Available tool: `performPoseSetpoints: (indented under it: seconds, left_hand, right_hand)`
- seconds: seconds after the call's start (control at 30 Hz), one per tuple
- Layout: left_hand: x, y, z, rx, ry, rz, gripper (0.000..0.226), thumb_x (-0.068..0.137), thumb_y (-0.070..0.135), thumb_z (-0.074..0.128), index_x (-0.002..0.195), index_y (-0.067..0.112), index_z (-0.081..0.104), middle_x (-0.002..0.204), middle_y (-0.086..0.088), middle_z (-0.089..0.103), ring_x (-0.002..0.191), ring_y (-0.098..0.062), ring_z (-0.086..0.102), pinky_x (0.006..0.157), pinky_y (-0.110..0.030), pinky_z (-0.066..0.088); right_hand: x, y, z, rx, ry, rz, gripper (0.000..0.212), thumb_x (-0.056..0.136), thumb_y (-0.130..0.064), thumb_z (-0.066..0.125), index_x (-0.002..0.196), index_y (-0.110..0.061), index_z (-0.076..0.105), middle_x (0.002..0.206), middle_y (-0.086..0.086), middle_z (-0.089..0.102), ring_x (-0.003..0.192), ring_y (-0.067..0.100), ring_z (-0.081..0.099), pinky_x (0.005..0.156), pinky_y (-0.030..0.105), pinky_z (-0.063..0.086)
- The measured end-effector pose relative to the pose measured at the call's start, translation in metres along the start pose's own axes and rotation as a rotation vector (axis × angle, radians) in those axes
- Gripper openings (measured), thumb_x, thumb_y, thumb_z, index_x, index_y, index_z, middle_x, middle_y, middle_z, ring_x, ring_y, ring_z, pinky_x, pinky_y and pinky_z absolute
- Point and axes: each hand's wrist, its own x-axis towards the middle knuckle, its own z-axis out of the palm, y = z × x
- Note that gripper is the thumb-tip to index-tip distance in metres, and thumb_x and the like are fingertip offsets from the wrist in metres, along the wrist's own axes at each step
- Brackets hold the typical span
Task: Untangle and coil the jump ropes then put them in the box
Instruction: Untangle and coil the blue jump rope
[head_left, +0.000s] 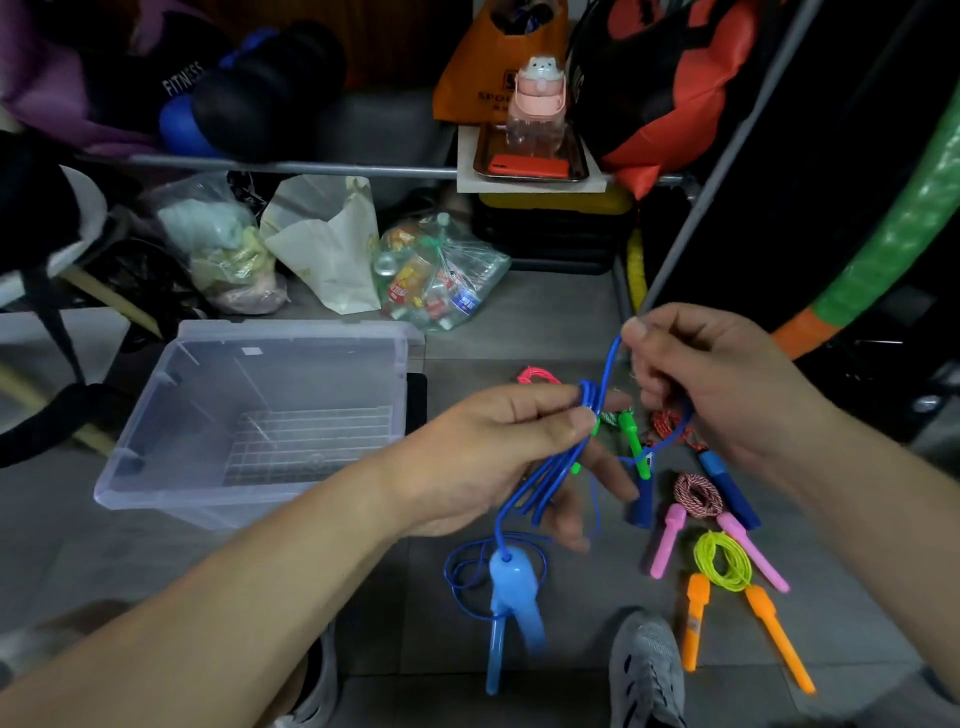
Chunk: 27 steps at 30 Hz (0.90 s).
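Right of the box (171, 415), my left hand (493, 462) pinched the blue rope's (543, 480) gathered loops and my right hand (727, 395) pinched its free strand. It looked light, limp and slippery, best held at the bundle.

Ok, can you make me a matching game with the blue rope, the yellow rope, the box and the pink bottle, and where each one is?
1 blue rope
2 yellow rope
3 box
4 pink bottle

A standing on the tray
B coiled up on the floor
C pinched and held up
D see-through, on the left

Pairs: 1-C, 2-B, 3-D, 4-A
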Motion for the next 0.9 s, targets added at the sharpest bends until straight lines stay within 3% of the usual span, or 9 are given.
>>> performPoseSetpoints:
  seconds: [0.13, 0.23, 0.3, 0.37, 0.47, 0.57, 0.7, 0.8, 0.9]
  left_hand:
    - [0.002, 0.001, 0.001, -0.096, 0.013, 0.031, 0.040, 0.100, 0.020, 0.049, 0.135, 0.004, 0.054, 0.068, -0.009, 0.065, 0.046, -0.012, 0.050, 0.051, -0.027, 0.054]
    - [0.002, 0.005, 0.002, -0.256, -0.017, 0.048, 0.046, 0.100, 0.023, 0.045, 0.139, 0.001, 0.050, 0.052, -0.002, 0.055, 0.042, -0.012, 0.049, 0.049, -0.026, 0.051]
    - [0.001, 0.010, -0.001, -0.378, -0.006, 0.081, 0.049, 0.098, 0.023, 0.043, 0.142, 0.002, 0.047, 0.063, -0.004, 0.064, 0.050, -0.015, 0.059, 0.054, -0.029, 0.054]
    - [0.001, 0.015, -0.004, -0.487, 0.050, 0.139, 0.048, 0.096, 0.018, 0.044, 0.141, 0.002, 0.048, 0.088, -0.012, 0.073, 0.059, -0.019, 0.067, 0.059, -0.031, 0.057]
    - [0.003, 0.023, -0.009, -0.588, 0.174, 0.247, 0.044, 0.095, 0.010, 0.042, 0.139, 0.002, 0.047, 0.119, -0.019, 0.070, 0.063, -0.016, 0.070, 0.062, -0.030, 0.060]
    - [0.004, 0.030, -0.017, -0.639, 0.244, 0.357, 0.038, 0.100, 0.005, 0.037, 0.137, 0.010, 0.044, 0.133, -0.018, 0.063, 0.090, -0.026, 0.074, 0.084, -0.039, 0.061]
    - [0.005, 0.029, -0.036, -0.488, 0.366, 0.459, 0.038, 0.102, 0.004, 0.036, 0.138, 0.016, 0.041, 0.146, -0.009, 0.054, 0.120, -0.040, 0.062, 0.109, -0.051, 0.044]
    - [0.009, 0.024, -0.040, -0.213, 0.439, 0.473, 0.058, 0.102, 0.002, 0.041, 0.156, 0.014, 0.024, 0.150, -0.010, 0.049, 0.126, -0.037, 0.059, 0.106, -0.043, 0.048]
    - [0.014, 0.008, -0.025, 0.226, 0.418, 0.319, 0.053, 0.102, 0.009, 0.046, 0.152, 0.016, 0.031, 0.133, -0.006, 0.063, 0.117, -0.023, 0.066, 0.100, -0.029, 0.051]
  right_hand:
    - [0.001, 0.006, 0.001, -0.270, 0.067, -0.001, 0.042, 0.064, -0.050, 0.077, 0.068, -0.010, 0.065, 0.054, 0.014, 0.045, 0.050, 0.022, 0.039, 0.053, 0.040, 0.046]
    - [0.001, 0.006, 0.003, -0.413, 0.082, 0.051, 0.070, 0.056, -0.068, 0.073, 0.072, 0.000, 0.062, 0.053, 0.011, 0.049, 0.049, 0.021, 0.042, 0.051, 0.031, 0.037]
    - [-0.001, 0.007, 0.006, -0.423, 0.048, 0.108, 0.073, 0.056, -0.072, 0.069, 0.071, 0.000, 0.060, 0.055, 0.010, 0.054, 0.048, 0.021, 0.048, 0.050, 0.029, 0.041]
    - [-0.005, 0.007, 0.011, -0.346, -0.046, 0.207, 0.061, 0.075, -0.057, 0.068, 0.082, 0.004, 0.063, 0.068, 0.018, 0.062, 0.054, 0.029, 0.059, 0.048, 0.028, 0.047]
    - [-0.016, 0.009, 0.019, -0.315, -0.210, 0.346, 0.041, 0.093, -0.037, 0.060, 0.092, 0.004, 0.063, 0.075, 0.016, 0.065, 0.067, 0.032, 0.063, 0.055, 0.027, 0.054]
    - [-0.021, 0.009, 0.020, -0.233, -0.364, 0.443, 0.021, 0.093, -0.023, 0.064, 0.093, -0.002, 0.065, 0.078, 0.016, 0.063, 0.069, 0.025, 0.063, 0.069, 0.040, 0.060]
    - [-0.024, 0.001, 0.011, -0.216, -0.616, 0.488, 0.018, 0.086, -0.019, 0.072, 0.102, -0.011, 0.066, 0.088, 0.014, 0.066, 0.080, 0.031, 0.069, 0.076, 0.046, 0.060]
    - [-0.026, -0.004, 0.002, -0.177, -0.795, 0.510, 0.040, 0.085, -0.020, 0.075, 0.122, -0.030, 0.063, 0.097, 0.014, 0.068, 0.086, 0.037, 0.069, 0.075, 0.041, 0.057]
    - [-0.025, -0.010, -0.004, -0.122, -0.875, 0.408, 0.046, 0.082, -0.020, 0.074, 0.126, -0.028, 0.062, 0.085, 0.012, 0.065, 0.070, 0.028, 0.064, 0.067, 0.035, 0.053]
